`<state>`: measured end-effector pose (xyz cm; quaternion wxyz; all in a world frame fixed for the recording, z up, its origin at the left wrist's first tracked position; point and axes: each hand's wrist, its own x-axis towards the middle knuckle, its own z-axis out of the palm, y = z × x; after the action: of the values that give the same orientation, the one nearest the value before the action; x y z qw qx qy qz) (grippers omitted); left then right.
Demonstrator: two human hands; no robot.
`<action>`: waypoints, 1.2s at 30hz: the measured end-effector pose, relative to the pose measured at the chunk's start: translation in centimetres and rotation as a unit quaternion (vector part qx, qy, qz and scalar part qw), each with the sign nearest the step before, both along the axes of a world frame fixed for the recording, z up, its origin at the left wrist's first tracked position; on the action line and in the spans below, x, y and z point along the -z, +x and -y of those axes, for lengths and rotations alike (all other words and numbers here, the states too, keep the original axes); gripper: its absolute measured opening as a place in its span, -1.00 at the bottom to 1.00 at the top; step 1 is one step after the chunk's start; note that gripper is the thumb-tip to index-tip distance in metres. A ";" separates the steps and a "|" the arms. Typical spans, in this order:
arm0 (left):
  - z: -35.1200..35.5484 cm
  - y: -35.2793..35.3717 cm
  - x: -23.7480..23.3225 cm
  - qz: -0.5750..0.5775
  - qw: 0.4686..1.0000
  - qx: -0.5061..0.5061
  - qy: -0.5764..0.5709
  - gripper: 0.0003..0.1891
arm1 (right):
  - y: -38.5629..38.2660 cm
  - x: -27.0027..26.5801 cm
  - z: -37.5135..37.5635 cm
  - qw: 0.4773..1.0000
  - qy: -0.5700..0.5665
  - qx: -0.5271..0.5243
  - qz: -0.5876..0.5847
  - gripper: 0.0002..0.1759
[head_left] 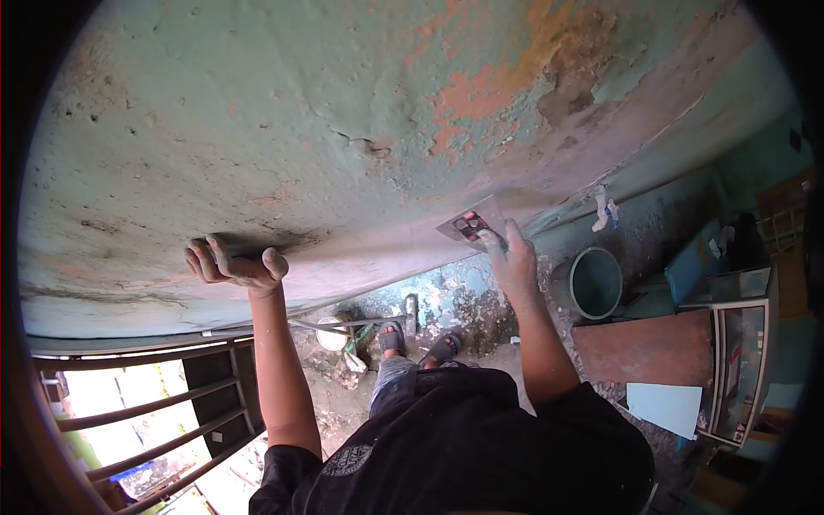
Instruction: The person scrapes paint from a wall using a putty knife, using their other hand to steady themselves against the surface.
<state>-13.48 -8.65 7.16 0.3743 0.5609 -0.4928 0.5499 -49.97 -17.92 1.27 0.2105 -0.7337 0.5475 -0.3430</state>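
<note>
Green paint flakes and blisters across the wall (343, 103) before us, baring orange and brown patches toward the upper right and a pale, smoother band lower down. Our right hand (518, 264) grasps a flat trowel (470, 225), its dark handle under our fingers and its thin blade lying along that paler stretch of wall. Our left hand (239, 268) is at the wall well to the left of the trowel, fingers loosely bent and thumb standing apart; we see nothing held in it, and we cannot tell how firmly it presses. Below that hand, a barred window (154, 418) lets in strong light. To the right of the trowel, a tap (603, 210) juts from the wall, with a large grey bucket (594, 285) near it. Farther right we have a brown board (648, 348), a pale sheet (665, 408) just beside it, and a glass-fronted cabinet (740, 369). Down by our feet, in dark sandals (443, 348), the floor (330, 403) looks rough and stained, and a white pail (332, 335) is near the foot of the wall. Our black shirt (489, 446) fills the bottom middle of the view.
</note>
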 end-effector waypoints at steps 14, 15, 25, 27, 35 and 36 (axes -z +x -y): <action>0.1 0.0 -0.2 0.007 1.000 -0.011 0.014 -0.25 | 2.7 -0.2 1.6 1.000 0.004 -0.003 0.024 -0.52; 0.1 -0.4 -0.2 0.002 1.000 -0.012 0.022 -0.25 | 2.2 -0.1 1.1 1.000 0.012 -0.004 0.019 -0.52; 0.2 -0.4 -0.2 -0.016 1.000 0.001 0.010 -0.23 | 3.1 0.1 1.3 0.995 0.026 -0.023 0.094 -0.57; 0.2 0.0 -0.2 -0.001 1.000 -0.007 0.016 -0.22 | 2.9 0.4 0.8 0.994 0.051 -0.024 0.094 -0.58; 0.2 -0.1 -0.3 -0.007 1.000 -0.003 0.017 -0.22 | 3.7 0.3 0.1 0.979 0.084 -0.039 0.184 -0.63; 0.2 -0.2 -0.3 -0.008 1.000 -0.001 0.021 -0.23 | 3.5 1.2 0.0 0.977 0.095 -0.033 0.188 -0.63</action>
<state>-13.66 -8.85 7.49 0.3658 0.5739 -0.5004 0.5352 -46.43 -17.93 0.03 0.3898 -0.6506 0.5036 -0.4138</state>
